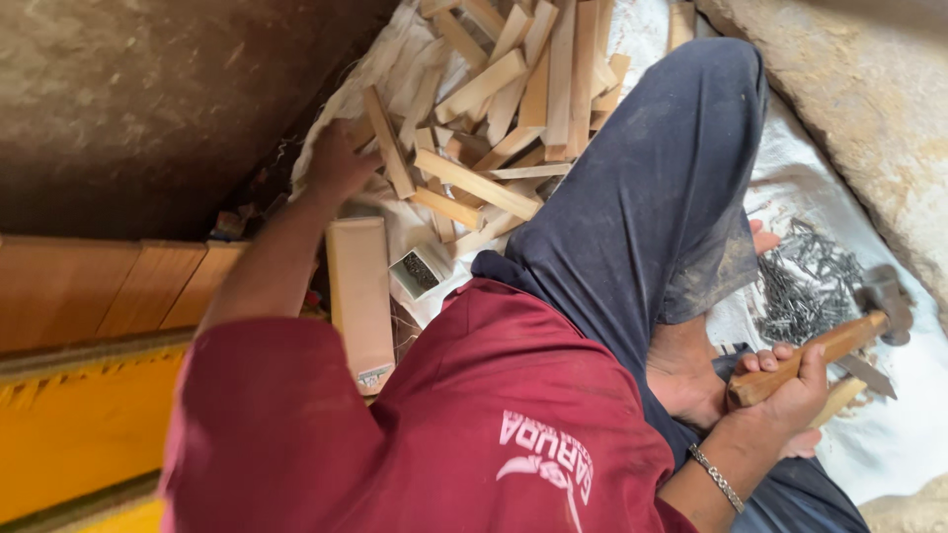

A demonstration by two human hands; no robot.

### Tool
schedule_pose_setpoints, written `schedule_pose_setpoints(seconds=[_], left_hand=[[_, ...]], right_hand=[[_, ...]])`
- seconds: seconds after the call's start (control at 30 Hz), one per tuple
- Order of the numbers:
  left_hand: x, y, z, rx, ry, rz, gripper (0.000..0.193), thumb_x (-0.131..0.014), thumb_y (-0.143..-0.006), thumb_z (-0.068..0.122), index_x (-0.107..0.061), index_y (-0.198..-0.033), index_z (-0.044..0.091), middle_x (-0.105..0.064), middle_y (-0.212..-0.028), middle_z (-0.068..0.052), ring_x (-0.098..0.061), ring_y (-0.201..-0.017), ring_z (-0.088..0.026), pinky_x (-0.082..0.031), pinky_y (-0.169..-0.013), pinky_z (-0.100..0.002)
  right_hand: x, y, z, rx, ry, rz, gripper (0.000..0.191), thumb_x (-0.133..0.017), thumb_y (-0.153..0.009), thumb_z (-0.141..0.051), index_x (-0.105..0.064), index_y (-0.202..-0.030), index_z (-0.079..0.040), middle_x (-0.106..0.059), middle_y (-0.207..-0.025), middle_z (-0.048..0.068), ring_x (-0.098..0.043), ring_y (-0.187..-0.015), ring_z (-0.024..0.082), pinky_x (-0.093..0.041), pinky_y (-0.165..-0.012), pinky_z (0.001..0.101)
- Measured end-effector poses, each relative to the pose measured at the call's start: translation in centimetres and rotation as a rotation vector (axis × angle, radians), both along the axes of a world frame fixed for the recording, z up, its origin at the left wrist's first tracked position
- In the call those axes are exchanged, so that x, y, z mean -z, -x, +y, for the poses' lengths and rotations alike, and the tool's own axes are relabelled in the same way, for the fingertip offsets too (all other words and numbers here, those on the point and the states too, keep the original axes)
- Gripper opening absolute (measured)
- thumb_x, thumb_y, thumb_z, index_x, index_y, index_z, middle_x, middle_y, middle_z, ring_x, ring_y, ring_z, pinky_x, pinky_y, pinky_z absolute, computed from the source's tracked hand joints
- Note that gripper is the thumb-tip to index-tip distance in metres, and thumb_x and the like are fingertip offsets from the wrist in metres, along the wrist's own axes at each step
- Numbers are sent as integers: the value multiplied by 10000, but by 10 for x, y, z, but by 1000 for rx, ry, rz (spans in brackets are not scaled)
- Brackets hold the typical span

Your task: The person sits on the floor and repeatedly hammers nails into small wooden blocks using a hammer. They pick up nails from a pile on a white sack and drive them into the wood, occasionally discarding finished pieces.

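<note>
- Head view, left side: the left hand (339, 163) reaches out to the edge of a heap of wooden slats (504, 94), its fingers curled around the near end of one slat (387, 141) that stands tilted at the heap's rim. The hand is seen from the back, so how firmly it clasps the slat cannot be told.
- The slats are pale, cut in short strips, and lie criss-crossed on a white woven sheet (790, 183) spread over the ground.
- Just below the left forearm a flat wooden block (361, 296) lies lengthwise, and beside it stands a small open box (417, 272) with dark contents.
- Head view, right side: the right hand (790, 390) is clenched around the wooden handle of a hammer (839, 341), gripping near the handle's end. The metal head rests on the white sheet, at the edge of a pile of dark nails (805, 281).
- A metal bracelet (716, 477) sits on the right wrist.
- Between the hands, the person's bent leg in dark blue trousers (642, 188) crosses the sheet, with a bare foot (681, 370) next to the hammer hand.
- To the left stand wooden boards (109, 286) above a yellow surface (79, 434).
</note>
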State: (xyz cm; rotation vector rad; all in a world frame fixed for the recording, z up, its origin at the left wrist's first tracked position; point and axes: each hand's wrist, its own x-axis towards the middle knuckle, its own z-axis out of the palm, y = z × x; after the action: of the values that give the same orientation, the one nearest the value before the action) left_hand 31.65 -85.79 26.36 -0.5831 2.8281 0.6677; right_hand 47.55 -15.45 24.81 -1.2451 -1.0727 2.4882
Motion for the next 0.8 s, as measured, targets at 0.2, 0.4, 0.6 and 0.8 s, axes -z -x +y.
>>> schedule_pose_setpoints(seconds=[0.2,0.4,0.6,0.8], left_hand=[[26,24,-48,128,-1,-444,1285,-978,-569,428,-259,-1543,-5,-245,-1609,-262,-241,-1492,-391,-240,-1210,-444],[-23,33,-9,109,158,-484,1067,-925,-649,399,-393,-1499,37,-380,-1570,-264,-376,-1472,-395,-376,-1178,-470],[-35,29,13,38,84,-452,1211,-954,-594,295,-238,-1523,-7,-543,-1347,-285,-574,-1228,-428,-485,-1008,-475],[-33,33,21,226,47,-314,734,-861,-708,255,-517,-1295,-19,-660,-1199,-250,-656,-1142,-376,-521,-960,-461]], right_hand=[[-8,3,-11,31,-25,-54,239,-540,-1160,-337,-530,-1173,-98,-546,-885,31,-521,-705,131,-477,-639,313],[-17,14,-19,38,-57,-111,242,-546,-1134,-335,-507,-1293,-157,-543,-874,8,-509,-678,113,-476,-611,301],[-23,15,-17,41,26,-11,208,-560,-1155,-311,-481,-1269,-157,-540,-903,29,-514,-704,128,-485,-644,307],[-25,10,-12,27,-57,-52,233,-591,-1134,-313,-474,-1222,-132,-545,-908,27,-521,-710,125,-472,-626,307]])
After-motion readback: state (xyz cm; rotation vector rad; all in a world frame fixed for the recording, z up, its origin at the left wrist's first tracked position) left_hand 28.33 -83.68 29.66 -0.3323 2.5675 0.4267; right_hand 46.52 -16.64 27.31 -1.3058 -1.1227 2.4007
